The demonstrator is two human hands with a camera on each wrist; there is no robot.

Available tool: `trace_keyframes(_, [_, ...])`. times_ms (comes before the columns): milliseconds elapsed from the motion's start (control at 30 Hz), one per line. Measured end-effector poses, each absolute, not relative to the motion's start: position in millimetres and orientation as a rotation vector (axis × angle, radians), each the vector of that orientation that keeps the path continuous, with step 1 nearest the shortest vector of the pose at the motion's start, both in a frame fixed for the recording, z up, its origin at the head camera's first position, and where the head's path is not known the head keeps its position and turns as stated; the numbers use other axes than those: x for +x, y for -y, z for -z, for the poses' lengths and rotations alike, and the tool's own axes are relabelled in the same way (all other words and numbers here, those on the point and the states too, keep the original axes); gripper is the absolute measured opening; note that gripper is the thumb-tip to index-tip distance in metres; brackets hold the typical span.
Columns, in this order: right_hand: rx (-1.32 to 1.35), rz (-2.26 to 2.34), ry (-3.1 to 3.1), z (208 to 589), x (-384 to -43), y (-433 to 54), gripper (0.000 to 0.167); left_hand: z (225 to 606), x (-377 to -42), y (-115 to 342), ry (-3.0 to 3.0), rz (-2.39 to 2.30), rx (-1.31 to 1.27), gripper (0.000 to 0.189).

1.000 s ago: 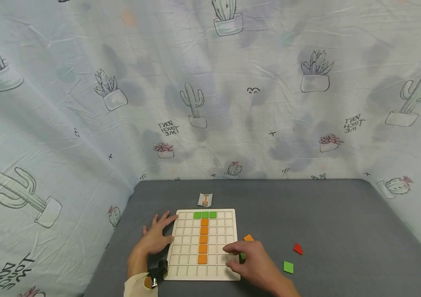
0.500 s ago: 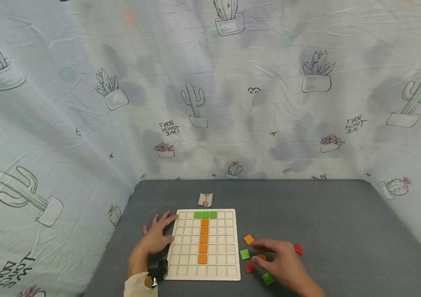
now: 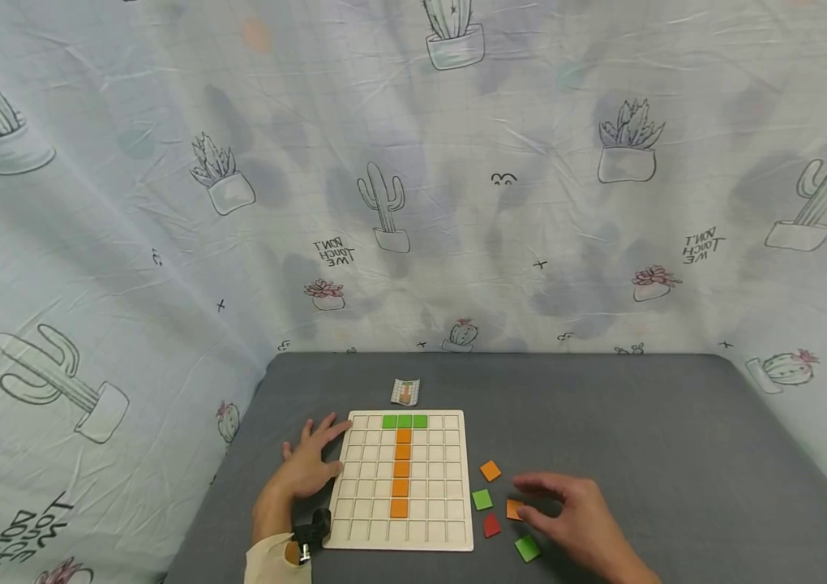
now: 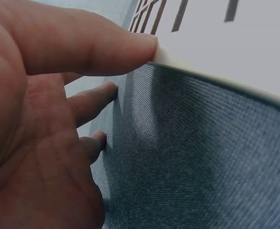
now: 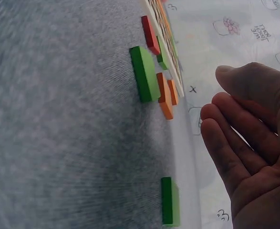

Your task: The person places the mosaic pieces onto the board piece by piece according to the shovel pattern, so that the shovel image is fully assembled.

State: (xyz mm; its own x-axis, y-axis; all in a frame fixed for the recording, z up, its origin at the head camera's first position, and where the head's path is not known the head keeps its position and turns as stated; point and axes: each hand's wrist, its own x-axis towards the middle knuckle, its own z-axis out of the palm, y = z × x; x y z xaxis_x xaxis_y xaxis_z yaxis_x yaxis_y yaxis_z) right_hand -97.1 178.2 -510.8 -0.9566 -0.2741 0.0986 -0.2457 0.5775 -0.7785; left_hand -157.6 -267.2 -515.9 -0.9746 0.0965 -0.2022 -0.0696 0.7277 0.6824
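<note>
A pale gridded board (image 3: 421, 545) lies on the table with a row of green tiles (image 3: 404, 422) at its far side and a column of orange tiles (image 3: 402, 469) below them. My left hand (image 3: 306, 469) is spread at the board's left side, its thumb (image 4: 130, 50) touching the edge in the left wrist view. My right hand (image 3: 570, 507) hovers right of the board, fingers loosely bent and holding nothing. Its thumb overlaps a loose orange tile (image 3: 514, 509) in the head view. In the right wrist view the palm (image 5: 261, 191) is bare, above a green tile (image 5: 144, 76).
Between board and right hand lie another orange tile (image 3: 490, 470), a green tile (image 3: 482, 500), a red piece (image 3: 491, 526) and a nearer green tile (image 3: 527, 548). A small printed card (image 3: 405, 392) lies behind the board. Patterned cloth (image 3: 530, 243) hangs around the grey table (image 3: 640, 422).
My right hand has moved right, off the board's right edge, uncovering the loose tiles beside it and covering a red piece farther right. My left hand stays at the board.
</note>
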Motion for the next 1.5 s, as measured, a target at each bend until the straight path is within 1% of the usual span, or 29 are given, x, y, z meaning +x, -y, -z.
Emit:
trace_keyframes(933, [-0.507, 1.325, -2.677, 531.9, -102.8, -181.9, 0.036, 517.7, -157.6, 267.4, -2.714, -1.084, 0.030, 0.071])
trace_keyframes(1333, [-0.609, 1.226, -2.727, 531.5, -103.4, -178.5, 0.035, 520.1, -158.8, 269.8, -2.712, -1.080, 0.033, 0.072])
trace_keyframes(1500, [-0.581, 1.220, -2.736, 530.0, -103.3, -177.1, 0.034, 519.0, -158.3, 268.9, -2.710, -1.084, 0.031, 0.072])
